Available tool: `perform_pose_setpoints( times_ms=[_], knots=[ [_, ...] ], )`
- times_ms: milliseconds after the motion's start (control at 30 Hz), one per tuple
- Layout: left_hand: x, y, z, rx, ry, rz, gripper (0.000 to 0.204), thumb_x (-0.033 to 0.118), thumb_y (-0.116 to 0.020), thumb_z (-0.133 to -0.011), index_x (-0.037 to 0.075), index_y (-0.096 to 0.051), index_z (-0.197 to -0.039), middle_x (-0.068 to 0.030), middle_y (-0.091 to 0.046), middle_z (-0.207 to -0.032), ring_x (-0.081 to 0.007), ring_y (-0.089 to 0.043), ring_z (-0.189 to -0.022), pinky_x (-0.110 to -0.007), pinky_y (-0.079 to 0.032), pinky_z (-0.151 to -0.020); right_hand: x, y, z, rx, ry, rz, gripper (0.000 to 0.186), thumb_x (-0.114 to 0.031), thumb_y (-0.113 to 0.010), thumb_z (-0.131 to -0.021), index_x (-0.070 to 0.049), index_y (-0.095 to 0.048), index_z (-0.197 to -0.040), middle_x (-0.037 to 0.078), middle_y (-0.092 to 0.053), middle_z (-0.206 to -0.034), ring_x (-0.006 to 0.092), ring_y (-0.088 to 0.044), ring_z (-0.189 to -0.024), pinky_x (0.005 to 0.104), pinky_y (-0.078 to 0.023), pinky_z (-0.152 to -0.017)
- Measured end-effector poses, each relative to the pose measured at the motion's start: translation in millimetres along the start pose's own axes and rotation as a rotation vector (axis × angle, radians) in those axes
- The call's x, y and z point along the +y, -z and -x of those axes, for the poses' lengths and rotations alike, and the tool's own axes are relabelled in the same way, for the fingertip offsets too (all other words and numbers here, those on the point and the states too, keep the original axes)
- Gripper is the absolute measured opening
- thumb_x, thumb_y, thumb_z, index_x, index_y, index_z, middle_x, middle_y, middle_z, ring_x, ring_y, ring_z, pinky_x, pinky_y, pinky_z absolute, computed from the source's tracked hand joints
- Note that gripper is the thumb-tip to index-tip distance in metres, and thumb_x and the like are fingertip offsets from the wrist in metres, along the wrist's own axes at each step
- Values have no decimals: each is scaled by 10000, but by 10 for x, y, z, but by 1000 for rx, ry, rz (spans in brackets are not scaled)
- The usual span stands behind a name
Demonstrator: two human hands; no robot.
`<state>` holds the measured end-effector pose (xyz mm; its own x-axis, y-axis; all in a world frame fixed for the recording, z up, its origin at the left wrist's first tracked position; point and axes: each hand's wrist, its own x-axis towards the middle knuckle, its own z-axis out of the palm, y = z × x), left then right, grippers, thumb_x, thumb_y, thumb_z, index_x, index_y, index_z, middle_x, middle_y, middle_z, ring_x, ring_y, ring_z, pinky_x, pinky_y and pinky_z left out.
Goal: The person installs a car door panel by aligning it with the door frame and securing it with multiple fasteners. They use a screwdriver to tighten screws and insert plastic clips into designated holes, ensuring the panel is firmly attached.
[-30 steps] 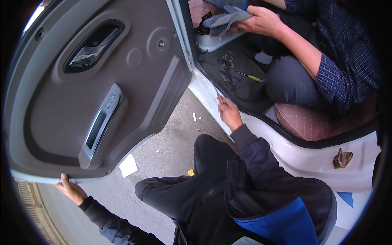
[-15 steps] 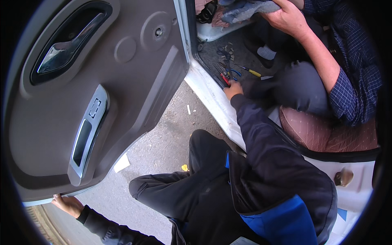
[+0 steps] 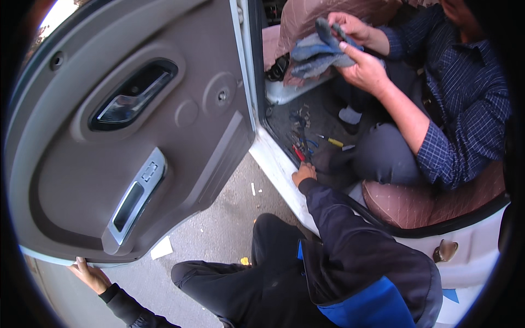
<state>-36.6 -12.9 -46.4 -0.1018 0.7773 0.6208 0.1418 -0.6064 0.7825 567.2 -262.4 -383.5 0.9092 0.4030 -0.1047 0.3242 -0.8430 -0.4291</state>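
Note:
The open car door [image 3: 71, 186], brown-panelled, fills the left side. My left hand [image 3: 92, 277] grips its bottom edge, fingers on the panel side. Over the white door sill [image 3: 273, 167] reaches my right hand [image 3: 304, 173], fingers curled beside a red-handled tool [image 3: 298, 153] on the car floor; what they hold, if anything, is hidden. Blue-handled pliers [image 3: 312, 144] and a yellow-handled screwdriver [image 3: 334, 142] lie just beyond. Inside the car a seated person in a checked shirt [image 3: 465, 104] handles grey-blue work gloves [image 3: 320, 52] with both hands.
Close to my right arm are the seated person's knee [image 3: 385, 153] and the reddish seat [image 3: 404, 205]. A chrome inner handle [image 3: 134, 101] and a pull handle [image 3: 134, 202] stand out from the door. White paper [image 3: 162, 249] lies on the pavement.
The view has shifted, so the door and the person appear lower. The seated person's second hand is now visible on the gloves. My right hand has drawn slightly back along the sill; my left stays on the door.

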Motion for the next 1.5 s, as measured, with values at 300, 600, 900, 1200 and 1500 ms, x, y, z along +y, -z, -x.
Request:
perform_pose_setpoints(
  times_ms=[300, 600, 900, 1200, 1500],
  knots=[
    [45, -97, -62, 25, 80, 60, 896, 212, -763, -862, 61, -274, -1599, -148, -456, -1483, -275, -451, -1333, -400, -304, -1176, -488, 128, 461, 162, 276, -334, 465, -137, -716, -816, -33, -655, -1265, 203, -599, -1265, 412, -529, -1226, 477, -429, -1083],
    [246, -241, -51, -12, 13, 97, 992, 180, -801, -801, 55, -235, -1606, -162, -379, -1535, -315, -380, -1417, -452, -262, -1215, -960, 484, 1425, -29, 470, -756, 278, -49, -651, -885, 0, -708, -1153, 171, -674, -1135, 297, -685, -1028, 372, -549, -919],
    [323, -220, -67, -73, 13, -60, 1058, 337, -796, -858, 38, -153, -1644, -194, -274, -1635, -323, -287, -1508, -441, -200, -1250, -791, 610, 1961, -326, 419, -836, 177, -113, -679, -903, 1, -725, -1029, 187, -745, -996, 307, -736, -932, 374, -568, -857],
    [183, -117, -160, -98, 4, -38, 672, 257, -704, -968, -16, -386, -1493, -147, -491, -1422, -227, -463, -1277, -385, -305, -1159, -593, 260, 1911, -352, 444, -632, 256, -197, -729, -870, 4, -709, -1027, 218, -720, -1016, 384, -700, -978, 456, -554, -866],
    [4, 39, -34, 77, 70, 16, 422, 347, -668, -999, 21, -550, -1239, -91, -586, -1218, -161, -526, -1142, -350, -398, -1021, -850, -163, 626, -85, 207, -682, 255, -153, -705, -860, -41, -705, -1089, 209, -723, -956, 381, -705, -940, 448, -559, -837]
  ],
)
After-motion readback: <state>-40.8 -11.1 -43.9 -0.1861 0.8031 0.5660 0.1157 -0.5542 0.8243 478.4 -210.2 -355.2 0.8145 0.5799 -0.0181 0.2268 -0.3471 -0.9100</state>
